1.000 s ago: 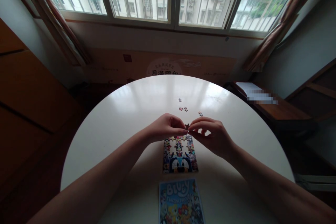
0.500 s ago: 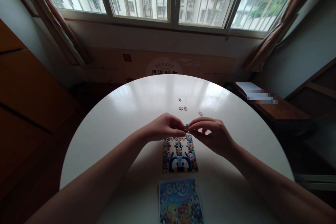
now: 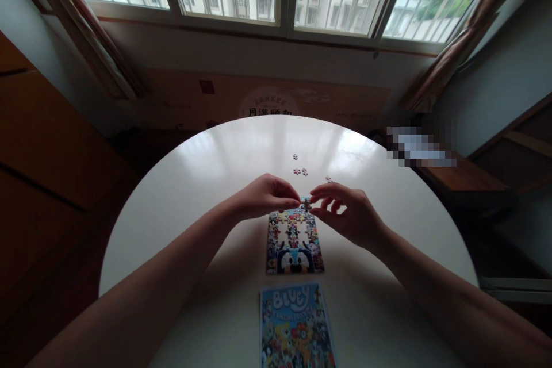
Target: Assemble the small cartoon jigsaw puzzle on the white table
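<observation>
A small puzzle piece (image 3: 306, 204) is pinched in the fingertips of my left hand (image 3: 271, 195), above the top edge of the partly assembled puzzle (image 3: 295, 259). Just right of that piece, my right hand (image 3: 347, 206) has its thumb and index finger apart, with nothing visible between them. The puzzle shows a blue dog face at its lower part and has gaps in its upper middle. Below it lies a blue picture sheet (image 3: 297, 328) with "BLUEY" on it. Part of the puzzle's top edge is hidden by my left hand.
Several loose pieces (image 3: 296, 171) lie beyond my hands on the round white table (image 3: 172, 207). One or more pieces (image 3: 328, 179) sit behind my right hand. A wooden side table (image 3: 461, 175) stands at the right, under the window side.
My fingers have parted around the held piece, which shows more now. My right thumb and fingertips have opened away from it. The view has tilted slightly.
</observation>
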### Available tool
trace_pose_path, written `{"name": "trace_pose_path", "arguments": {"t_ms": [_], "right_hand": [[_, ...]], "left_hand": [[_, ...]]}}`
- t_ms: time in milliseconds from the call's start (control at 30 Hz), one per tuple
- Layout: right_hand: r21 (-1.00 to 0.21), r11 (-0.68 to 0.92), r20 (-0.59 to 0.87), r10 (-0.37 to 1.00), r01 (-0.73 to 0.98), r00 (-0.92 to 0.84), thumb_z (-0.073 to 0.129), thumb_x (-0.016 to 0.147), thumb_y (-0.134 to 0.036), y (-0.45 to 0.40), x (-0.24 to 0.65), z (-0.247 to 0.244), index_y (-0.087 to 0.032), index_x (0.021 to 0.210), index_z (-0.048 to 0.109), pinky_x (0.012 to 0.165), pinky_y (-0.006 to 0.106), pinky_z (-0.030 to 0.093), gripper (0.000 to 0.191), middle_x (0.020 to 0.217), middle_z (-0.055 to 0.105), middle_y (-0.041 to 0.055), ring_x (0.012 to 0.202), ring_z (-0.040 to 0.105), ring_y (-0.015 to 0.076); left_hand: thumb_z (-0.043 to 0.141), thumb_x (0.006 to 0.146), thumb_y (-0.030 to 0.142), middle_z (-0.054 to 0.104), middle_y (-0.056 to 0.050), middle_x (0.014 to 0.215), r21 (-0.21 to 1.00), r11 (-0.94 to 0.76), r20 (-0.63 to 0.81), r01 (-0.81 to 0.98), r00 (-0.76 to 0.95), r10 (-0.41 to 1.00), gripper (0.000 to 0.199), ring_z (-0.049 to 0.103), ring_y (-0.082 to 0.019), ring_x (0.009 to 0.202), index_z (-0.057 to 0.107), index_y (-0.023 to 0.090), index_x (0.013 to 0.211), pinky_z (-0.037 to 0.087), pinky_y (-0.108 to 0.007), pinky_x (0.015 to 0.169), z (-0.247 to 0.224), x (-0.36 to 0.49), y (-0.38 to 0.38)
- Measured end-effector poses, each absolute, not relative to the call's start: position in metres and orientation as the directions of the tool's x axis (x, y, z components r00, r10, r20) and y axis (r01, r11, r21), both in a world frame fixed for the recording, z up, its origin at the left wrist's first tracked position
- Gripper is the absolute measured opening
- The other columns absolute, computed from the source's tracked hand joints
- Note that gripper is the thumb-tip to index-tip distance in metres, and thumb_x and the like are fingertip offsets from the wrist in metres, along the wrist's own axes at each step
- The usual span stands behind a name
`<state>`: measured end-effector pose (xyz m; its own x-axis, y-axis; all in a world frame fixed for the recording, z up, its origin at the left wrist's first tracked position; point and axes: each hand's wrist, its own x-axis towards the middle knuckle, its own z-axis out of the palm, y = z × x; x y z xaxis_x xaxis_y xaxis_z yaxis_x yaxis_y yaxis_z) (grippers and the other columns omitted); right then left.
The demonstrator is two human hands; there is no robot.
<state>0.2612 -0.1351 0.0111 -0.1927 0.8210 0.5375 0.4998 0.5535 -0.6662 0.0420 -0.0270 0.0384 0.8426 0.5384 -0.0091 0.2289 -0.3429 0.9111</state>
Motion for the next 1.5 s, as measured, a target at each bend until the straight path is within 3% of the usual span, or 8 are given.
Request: {"name": "trace_pose_path", "arguments": {"t_ms": [133,300,600,767,967,1167,1500], "right_hand": [[-0.643,0.53,0.511,0.835,0.553,-0.206,0.073,0.087,-0.028,-0.139,0.263,0.017,-0.018,0.094,0.073,0.053,0.021,0.056,0.012,0.087,0.075,0.0032,0.064,0.067,0.0104],[-0.613,0.543,0.465,0.835,0.574,-0.293,0.071,0.089,-0.029,-0.139,0.268,0.023,-0.02,0.089,0.078,0.055,0.024,0.056,0.012,0.092,0.076,0.0041,0.07,0.069,0.0128],[-0.599,0.551,0.436,0.833,0.582,-0.34,0.071,0.089,-0.029,-0.136,0.273,0.021,-0.02,0.086,0.079,0.056,0.025,0.055,0.012,0.09,0.076,0.0039,0.07,0.069,0.0134],[-0.587,0.576,0.39,0.817,0.569,-0.425,0.071,0.089,-0.029,-0.138,0.278,0.026,-0.02,0.085,0.078,0.054,0.023,0.053,0.012,0.09,0.076,0.0035,0.069,0.068,0.0126],[-0.573,0.644,0.312,0.744,0.507,-0.591,0.069,0.091,-0.026,-0.142,0.28,0.035,-0.021,0.089,0.078,0.058,0.02,0.053,0.01,0.091,0.076,0.0027,0.071,0.068,0.0107],[-0.559,0.634,0.255,0.745,0.535,-0.616,0.069,0.09,-0.023,-0.138,0.276,0.021,-0.023,0.091,0.079,0.065,0.023,0.053,0.01,0.09,0.075,0.0024,0.072,0.068,0.0115],[-0.56,0.602,0.261,0.78,0.569,-0.569,0.07,0.09,-0.024,-0.133,0.271,0.013,-0.024,0.09,0.079,0.068,0.025,0.053,0.01,0.089,0.075,0.0012,0.074,0.069,0.0123]], "left_hand": [[0.072,0.081,0.033,0.072,-0.005,0.072,0.868,-0.422,0.122,0.261,0.712,0.692,0.022,0.058,-0.011,0.059,0.077,0.013,0.088,0.048,-0.026,0.06,0.034,0.042,-0.024],[0.069,0.081,0.03,0.074,-0.005,0.078,0.649,-0.616,0.357,0.447,0.536,0.765,0.02,0.061,-0.013,0.069,0.079,0.015,0.088,0.048,-0.03,0.075,0.022,0.039,-0.014],[0.066,0.083,0.031,0.072,-0.003,0.075,0.535,-0.655,0.414,0.533,0.51,0.754,0.019,0.058,-0.012,0.067,0.078,0.017,0.088,0.045,-0.027,0.075,0.016,0.037,-0.008],[0.066,0.082,0.029,0.071,-0.003,0.072,0.524,-0.721,0.374,0.454,0.637,0.674,0.018,0.056,-0.011,0.063,0.078,0.016,0.084,0.043,-0.027,0.068,0.024,0.036,-0.012],[0.071,0.079,0.034,0.069,-0.002,0.067,0.506,-0.807,0.15,0.306,0.89,0.431,0.017,0.054,-0.011,0.058,0.076,0.019,0.073,0.039,-0.027,0.062,0.04,0.038,-0.029],[0.075,0.077,0.033,0.069,0.0,0.068,0.52,-0.802,0.034,0.293,0.931,0.363,0.012,0.054,-0.01,0.058,0.076,0.021,0.075,0.035,-0.026,0.056,0.038,0.042,-0.034],[0.075,0.075,0.026,0.07,0.001,0.069,0.574,-0.774,0.023,0.267,0.94,0.342,0.007,0.055,-0.01,0.058,0.079,0.024,0.079,0.035,-0.025,0.056,0.034,0.045,-0.034]]}}
